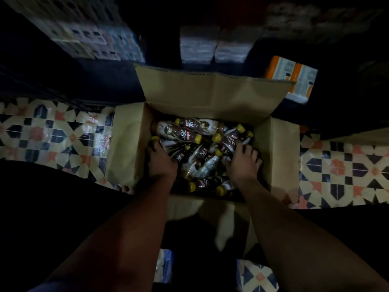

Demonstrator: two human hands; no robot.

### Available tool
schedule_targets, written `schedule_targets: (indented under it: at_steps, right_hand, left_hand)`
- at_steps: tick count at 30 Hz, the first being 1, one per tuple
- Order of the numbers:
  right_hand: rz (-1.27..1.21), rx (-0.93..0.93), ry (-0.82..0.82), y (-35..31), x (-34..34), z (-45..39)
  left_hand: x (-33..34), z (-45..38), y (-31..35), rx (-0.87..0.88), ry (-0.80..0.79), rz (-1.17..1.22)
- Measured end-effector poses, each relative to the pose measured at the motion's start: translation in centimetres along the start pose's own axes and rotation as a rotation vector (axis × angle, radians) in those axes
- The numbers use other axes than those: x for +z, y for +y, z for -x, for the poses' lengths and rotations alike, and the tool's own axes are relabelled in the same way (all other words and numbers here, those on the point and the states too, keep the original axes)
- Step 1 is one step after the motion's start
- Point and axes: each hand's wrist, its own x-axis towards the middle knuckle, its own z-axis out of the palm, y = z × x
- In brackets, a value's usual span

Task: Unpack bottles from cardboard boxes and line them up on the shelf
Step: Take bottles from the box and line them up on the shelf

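open cardboard box (280, 148) on floor, yellow-capped brown bottles (183, 132) jumbled inside.

The floor (52, 135) is laid with patterned tiles in cream, dark blue and orange-pink, showing on the left, on the right and in a small patch at the near edge. At the far right lies an orange-and-white printed pack (291, 79), tilted. Two pale wrapped bundles (214, 44) stand side by side at the far middle. At the far left a blurred stack of boxed goods (92, 34) rises in rows. Much else lies in deep shadow.
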Motion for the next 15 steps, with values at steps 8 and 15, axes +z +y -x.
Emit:
schedule_targets:
  at_steps: [8,15]
  right_hand:
    - [-0.066,0.032,0.079,0.0,0.9,-0.9]
    - [-0.786,0.03,0.007,1.0,-0.4,1.2]
  left_hand:
    - [-0.6,-0.9,-0.1,-0.088,-0.009,0.254]
    - [-1.9,0.5,0.2,-0.202,-0.056,0.483]
